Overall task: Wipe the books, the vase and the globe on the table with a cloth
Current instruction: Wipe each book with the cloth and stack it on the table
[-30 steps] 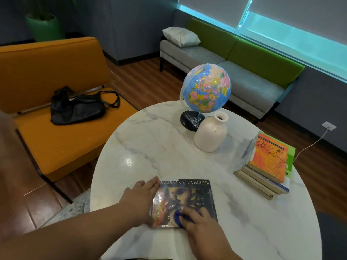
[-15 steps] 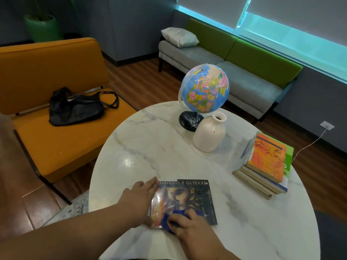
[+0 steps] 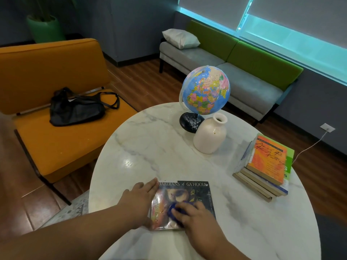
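A dark-covered book (image 3: 189, 192) lies flat at the near edge of the round marble table (image 3: 150, 147). My left hand (image 3: 140, 199) rests with straight fingers against the book's left edge. My right hand (image 3: 195, 216) presses a blue cloth (image 3: 173, 210) onto the cover; most of the cloth is hidden under the fingers. Farther back stand a globe (image 3: 206, 90) on a black base and a cream vase (image 3: 211, 136) just in front of it. A stack of books (image 3: 266, 164) with an orange cover on top sits at the right.
An orange bench (image 3: 56, 147) with a black bag (image 3: 75, 107) stands left of the table. A grey and green sofa (image 3: 244, 72) with a white pillow (image 3: 180, 38) runs along the window. A wall socket (image 3: 327, 127) with a white cable is at the right.
My right hand with the blue cloth has slid a little across the lower part of the book cover. The left hand stays at the book's left edge.
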